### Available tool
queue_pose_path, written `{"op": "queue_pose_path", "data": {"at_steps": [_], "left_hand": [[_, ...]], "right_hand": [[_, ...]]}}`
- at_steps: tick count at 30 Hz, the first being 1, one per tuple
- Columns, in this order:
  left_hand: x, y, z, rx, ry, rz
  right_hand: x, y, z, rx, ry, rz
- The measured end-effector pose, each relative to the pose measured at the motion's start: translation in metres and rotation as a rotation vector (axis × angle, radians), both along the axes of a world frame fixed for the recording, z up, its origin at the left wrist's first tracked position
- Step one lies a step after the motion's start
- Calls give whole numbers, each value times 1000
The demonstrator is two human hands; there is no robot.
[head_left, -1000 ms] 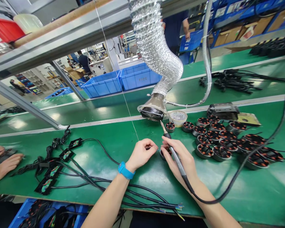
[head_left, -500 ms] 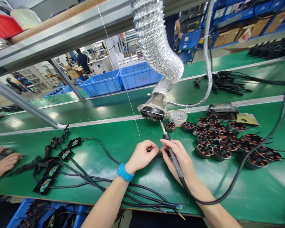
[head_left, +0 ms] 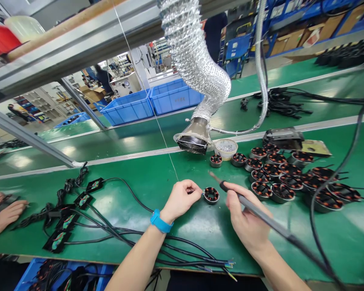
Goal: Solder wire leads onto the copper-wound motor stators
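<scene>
My left hand (head_left: 186, 196), with a blue band at the wrist, is closed in a pinch. A thin strand of solder wire (head_left: 163, 137) comes down from above and runs behind its fingers. At its fingertips lies a small round motor stator (head_left: 211, 195) with copper windings in a metal ring, flat on the green bench. Exactly what the fingertips pinch there is partly hidden. In my right hand (head_left: 248, 214) is a soldering iron (head_left: 248, 204). Its tip points up and left, above the bench and apart from the stator.
Several stators (head_left: 280, 188) stand at the right, beside a metal bracket (head_left: 283, 138). A round tub (head_left: 226, 148) sits near a fume extraction hood (head_left: 194, 135). Black cables with small boards (head_left: 68, 220) spread leftward. Another person's hands (head_left: 10, 214) are at the far left.
My right hand has moved right with the soldering iron, away from my left fingertips, uncovering the stator. The iron has tilted lower. My left hand is nearly still.
</scene>
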State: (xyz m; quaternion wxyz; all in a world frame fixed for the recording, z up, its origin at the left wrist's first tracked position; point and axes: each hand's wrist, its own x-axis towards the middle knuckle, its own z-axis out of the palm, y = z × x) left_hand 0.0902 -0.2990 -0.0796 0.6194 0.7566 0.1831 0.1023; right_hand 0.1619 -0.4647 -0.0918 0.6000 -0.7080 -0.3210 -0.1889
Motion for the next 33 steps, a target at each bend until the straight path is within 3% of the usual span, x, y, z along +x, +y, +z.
{"op": "queue_pose_path", "data": {"at_steps": [5,17,33], "left_hand": [[1,-1,0,48,19,17],[2,-2,0,29,8,3],[2,-2,-2,33,-10,-5]], "right_hand": [[-1,-10,-9,70,-35,16],[-2,-7,-1,36,-72,67],[-3,-7,-11,114,71,0]]}}
